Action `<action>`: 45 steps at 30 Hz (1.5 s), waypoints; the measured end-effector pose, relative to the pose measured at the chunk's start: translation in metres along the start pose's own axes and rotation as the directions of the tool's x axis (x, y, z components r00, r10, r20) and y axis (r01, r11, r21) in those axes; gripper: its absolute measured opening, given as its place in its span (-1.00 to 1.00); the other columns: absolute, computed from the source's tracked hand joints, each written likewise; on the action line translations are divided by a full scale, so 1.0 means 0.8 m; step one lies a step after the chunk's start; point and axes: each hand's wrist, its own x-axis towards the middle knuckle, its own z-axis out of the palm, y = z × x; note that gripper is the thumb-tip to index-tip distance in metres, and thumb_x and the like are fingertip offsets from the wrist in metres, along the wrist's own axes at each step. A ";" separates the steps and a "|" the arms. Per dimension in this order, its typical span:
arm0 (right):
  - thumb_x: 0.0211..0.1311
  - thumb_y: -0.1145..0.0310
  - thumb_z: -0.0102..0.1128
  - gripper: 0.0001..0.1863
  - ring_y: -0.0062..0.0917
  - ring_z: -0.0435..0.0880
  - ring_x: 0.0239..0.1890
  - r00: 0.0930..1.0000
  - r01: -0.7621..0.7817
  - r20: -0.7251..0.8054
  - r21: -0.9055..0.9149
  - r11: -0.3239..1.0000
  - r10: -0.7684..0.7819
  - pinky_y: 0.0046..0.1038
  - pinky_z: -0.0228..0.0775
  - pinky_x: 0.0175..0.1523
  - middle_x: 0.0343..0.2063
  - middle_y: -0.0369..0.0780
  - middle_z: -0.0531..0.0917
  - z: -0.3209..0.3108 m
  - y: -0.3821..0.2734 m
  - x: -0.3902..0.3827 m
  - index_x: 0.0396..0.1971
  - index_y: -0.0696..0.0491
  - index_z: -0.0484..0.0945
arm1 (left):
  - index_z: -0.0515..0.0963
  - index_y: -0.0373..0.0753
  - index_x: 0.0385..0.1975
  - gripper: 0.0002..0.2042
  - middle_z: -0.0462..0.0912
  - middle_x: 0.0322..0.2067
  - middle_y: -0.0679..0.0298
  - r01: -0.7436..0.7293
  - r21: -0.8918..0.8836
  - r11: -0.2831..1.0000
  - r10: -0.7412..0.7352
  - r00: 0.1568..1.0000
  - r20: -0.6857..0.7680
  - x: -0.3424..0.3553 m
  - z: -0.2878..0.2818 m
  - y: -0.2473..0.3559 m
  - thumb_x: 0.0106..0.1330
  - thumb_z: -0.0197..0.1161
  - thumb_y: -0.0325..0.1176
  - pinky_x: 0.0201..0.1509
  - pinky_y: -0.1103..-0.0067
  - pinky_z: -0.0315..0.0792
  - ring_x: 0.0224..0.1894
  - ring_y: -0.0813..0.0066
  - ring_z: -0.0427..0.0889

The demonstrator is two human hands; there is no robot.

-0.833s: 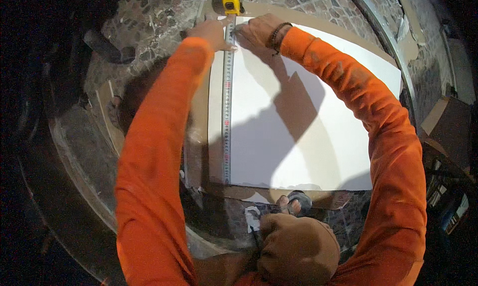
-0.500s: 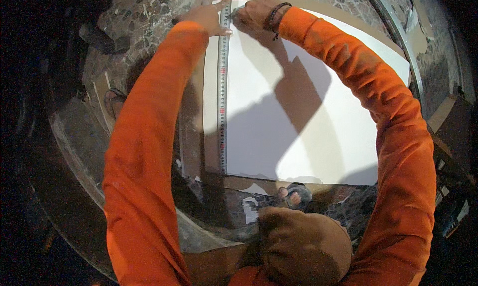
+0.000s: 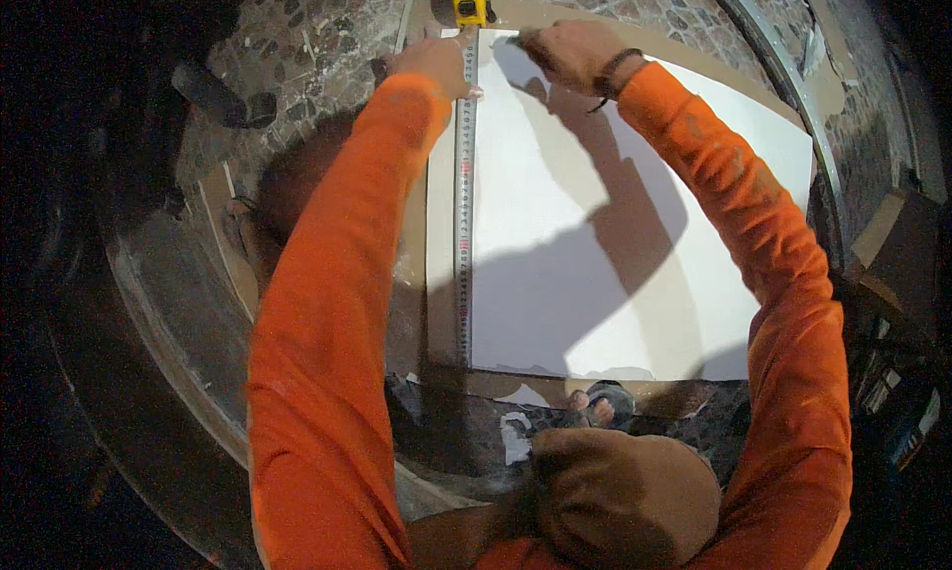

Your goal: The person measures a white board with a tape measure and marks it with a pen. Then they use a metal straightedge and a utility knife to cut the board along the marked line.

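Note:
A white board (image 3: pixel 734 213) lies on a larger brown sheet (image 3: pixel 710 70). A measuring tape's blade (image 3: pixel 463 223) runs along its left part, with the yellow case (image 3: pixel 468 0) at the top. My left hand (image 3: pixel 441 59) presses beside and on the blade near the case, thumb and fingers apart. My right hand (image 3: pixel 565 54), wearing a dark bracelet, is curled at the board's upper edge, right of the tape; what it holds, if anything, is hidden.
The mosaic stone floor (image 3: pixel 288 44) surrounds the board. A metal strip (image 3: pixel 773 64) curves past the right, near a cardboard piece (image 3: pixel 888 248). A dark cylindrical object (image 3: pixel 213 99) lies upper left. A foot (image 3: pixel 600 403) shows below the board, beside my knee (image 3: pixel 625 496).
My right hand has moved rightward along the board's top edge, away from the tape. My left hand stays at the blade by the case.

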 end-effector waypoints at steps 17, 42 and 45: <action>-0.40 -0.07 0.64 -0.14 -0.18 0.68 -0.13 0.931 -0.127 -0.244 0.480 0.868 0.271 -0.21 0.53 -0.08 -0.18 0.01 0.69 0.024 0.027 0.148 -0.03 0.10 0.56 | 0.48 -0.09 0.18 -0.30 0.44 0.17 -0.03 -0.153 -0.261 0.953 0.022 0.896 -0.444 -0.030 0.029 -0.006 -0.01 0.58 -0.13 0.23 0.12 0.38 0.21 -0.06 0.43; -0.38 0.17 0.65 -0.06 -0.13 0.69 -0.05 0.933 -0.040 -0.234 0.690 0.723 0.275 -0.21 0.52 0.02 -0.10 -0.04 0.70 0.046 0.011 0.148 0.19 -0.03 0.44 | 0.63 -0.30 -0.20 -0.83 0.69 -0.26 0.03 0.276 -0.838 0.471 -0.687 0.711 -0.152 -0.352 0.188 0.128 0.22 0.31 -0.46 -0.10 0.29 0.50 -0.16 0.05 0.68; -0.28 0.15 0.60 -0.07 -0.12 0.65 -0.06 0.931 0.058 -0.220 0.877 0.476 0.292 -0.19 0.49 -0.03 -0.09 0.01 0.66 0.074 0.066 0.122 0.22 0.06 0.41 | 0.66 -0.32 -0.25 -0.84 0.72 -0.31 0.00 0.191 -0.816 0.546 -0.510 0.849 -0.142 -0.331 0.205 0.118 0.21 0.30 -0.43 -0.12 0.30 0.53 -0.19 0.08 0.72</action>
